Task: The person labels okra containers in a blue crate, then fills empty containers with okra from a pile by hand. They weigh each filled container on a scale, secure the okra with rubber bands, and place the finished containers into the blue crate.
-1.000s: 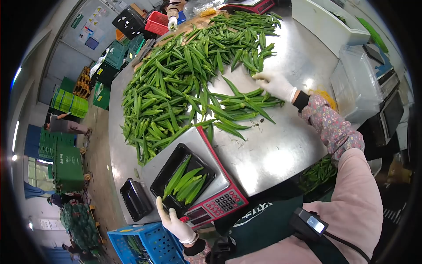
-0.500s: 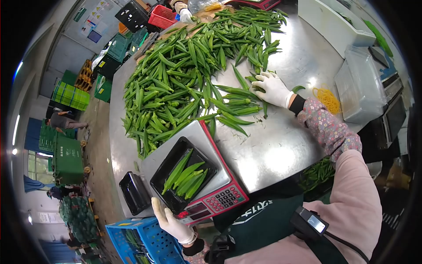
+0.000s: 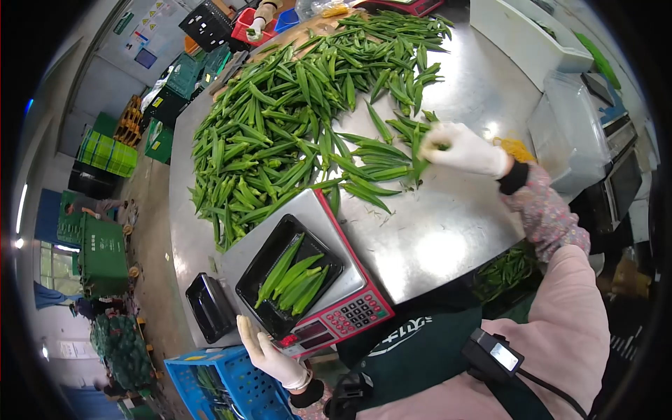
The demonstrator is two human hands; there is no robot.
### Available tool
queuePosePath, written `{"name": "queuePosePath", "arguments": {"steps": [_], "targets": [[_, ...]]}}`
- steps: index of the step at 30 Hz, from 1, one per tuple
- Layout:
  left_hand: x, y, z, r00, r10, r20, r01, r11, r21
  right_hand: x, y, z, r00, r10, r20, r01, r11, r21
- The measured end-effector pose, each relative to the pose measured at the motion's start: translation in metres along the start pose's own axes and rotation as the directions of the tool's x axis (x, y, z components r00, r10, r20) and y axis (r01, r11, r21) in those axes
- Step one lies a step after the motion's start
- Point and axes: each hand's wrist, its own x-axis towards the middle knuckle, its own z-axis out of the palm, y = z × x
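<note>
My right hand (image 3: 463, 148), in a white glove, is raised above the table with its fingers curled together on an okra pod (image 3: 418, 162). Beside it lies a loose group of okra (image 3: 381, 162) at the edge of a large okra heap (image 3: 280, 119). My left hand (image 3: 271, 355), also gloved, rests by the near left corner of a red-and-grey weighing scale (image 3: 350, 280), fingers stretched out and holding nothing. On the scale sits a black tray (image 3: 253, 288) with several okra pods (image 3: 290, 280) in it.
Another black tray (image 3: 208, 306) is left of the scale, above a blue crate (image 3: 245, 378). Yellow rubber bands (image 3: 516, 148) and clear plastic containers (image 3: 563, 129) are at the right. Across the table, another person's gloved hand (image 3: 256, 29) is at a red basket (image 3: 243, 24).
My right hand has moved right and its spread fingers have closed on an okra pod. My left hand stays by the scale. The other person's hand has shifted left to the red basket.
</note>
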Motion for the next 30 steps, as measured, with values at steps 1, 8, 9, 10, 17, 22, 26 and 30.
{"name": "queuePosePath", "arguments": {"steps": [1, 8, 9, 10, 17, 22, 26, 30], "targets": [[0.001, -0.002, -0.001, 1.000, 0.001, 0.003, -0.001, 1.000, 0.014, -0.014, -0.005, -0.022, 0.975, 0.035, 0.221, -0.046, 0.998, 0.046], [0.002, 0.002, 0.005, 1.000, -0.021, 0.005, 0.021, 0.998, -0.066, -0.041, -0.027, -0.041, 0.951, 0.184, 0.248, -0.058, 0.894, -0.444], [0.002, 0.003, 0.005, 1.000, -0.017, 0.010, 0.017, 0.997, -0.078, -0.033, -0.023, -0.026, 0.963, 0.161, 0.216, -0.063, 0.914, -0.401], [0.001, 0.004, 0.005, 1.000, -0.012, 0.004, 0.013, 0.997, -0.075, -0.025, -0.023, -0.006, 0.987, 0.084, 0.139, -0.046, 0.966, -0.253], [-0.001, 0.011, -0.003, 1.000, 0.021, -0.018, -0.021, 1.000, 0.006, 0.046, -0.017, 0.135, 0.983, 0.102, 0.154, -0.004, 0.845, -0.534], [-0.002, 0.008, -0.010, 0.999, -0.003, -0.036, 0.003, 1.000, 0.004, 0.089, -0.013, 0.135, 0.906, 0.368, 0.210, -0.157, 0.751, -0.641], [0.000, 0.006, -0.009, 1.000, -0.016, -0.025, 0.016, 1.000, -0.022, 0.098, 0.010, 0.141, 0.956, 0.281, 0.077, -0.181, 0.781, -0.598], [0.000, 0.003, -0.007, 0.999, 0.008, -0.042, -0.009, 0.999, -0.033, 0.107, 0.049, 0.150, 0.968, 0.248, -0.023, -0.220, 0.805, -0.551]]}}
